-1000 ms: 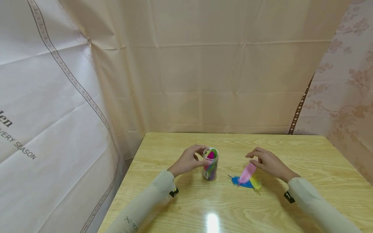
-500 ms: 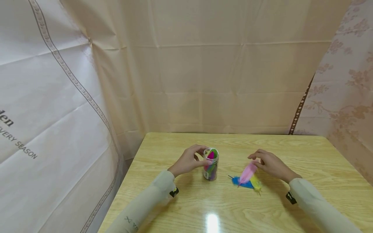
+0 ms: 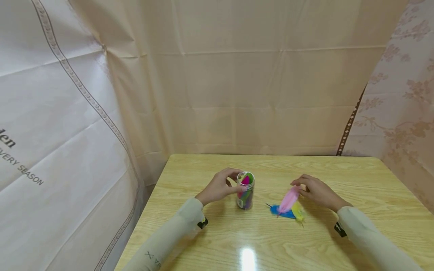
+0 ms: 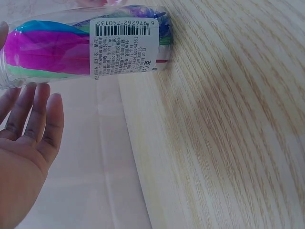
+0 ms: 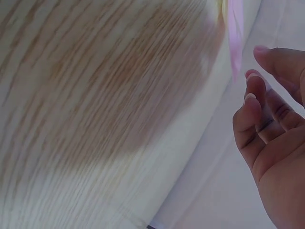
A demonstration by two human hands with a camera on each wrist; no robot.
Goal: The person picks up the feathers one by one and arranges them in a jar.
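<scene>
In the head view my left hand grips a clear jar that stands upright on the table, its top uncovered. Magenta, green, blue and purple feathers fill the jar, and a white barcode label shows in the left wrist view. My right hand hovers by the upper end of a pink feather. Seen from the right wrist, thumb and fingertips stand apart, with the pink feather's tip just beyond them. Below it lie a blue feather and a yellow feather.
A wood-grain table carries everything. Beige cloth hangs behind its far edge, and a white printed sheet hangs at the left. A flower-patterned sheet is on the right.
My right hand has drifted slightly to the right, and its index finger has come closer to the thumb. The left hand, jar and feathers look nearly unmoved.
</scene>
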